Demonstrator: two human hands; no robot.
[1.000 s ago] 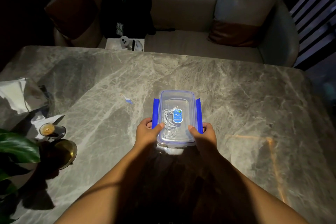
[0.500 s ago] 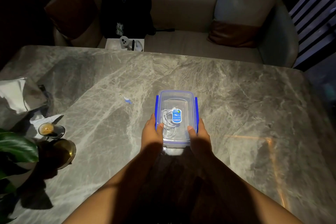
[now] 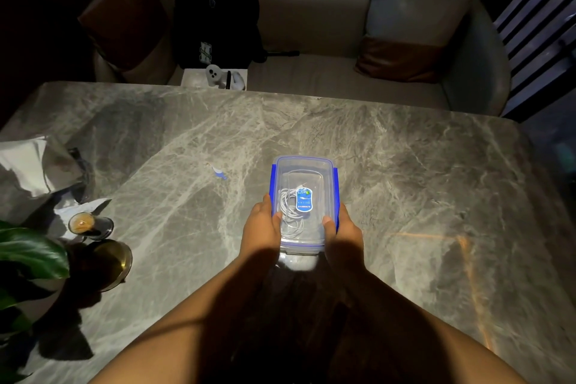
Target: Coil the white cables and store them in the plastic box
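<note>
Head camera is looking down into a dark room, and much is hard to see. Both arms [image 3: 199, 315] are lying in deep shadow, and the near end of the plastic box [image 3: 304, 160] is fading into it too. The fingers of the left hand [image 3: 261, 227] and the right hand [image 3: 344, 235] are going down the long sides of the box, so most are hiding. The white cables [image 3: 288, 212] are lying coiled inside the box, showing through the clear lid [image 3: 314, 178], and a blue sticker [image 3: 304, 203] is covering part of them. The left hand is gripping the left side of the box, thumb on the lid. The right hand is gripping the right side the same way, by a blue clip [image 3: 336, 193]. The box is sitting on the grey marble table [image 3: 420, 181], near the person. A tiny blue thing [image 3: 219, 172], too small to name, is lying left of the box. Far to the left, a small glass [image 3: 88, 224], a round gold dish [image 3: 113, 260], a green leaf [image 3: 31, 251] and some white paper [image 3: 23, 162] are sitting well apart from the box. Behind the table, a sofa [image 3: 311, 78] is holding a cushion [image 3: 402, 54], a black bag [image 3: 218, 15] and a white controller [image 3: 213, 74]
</note>
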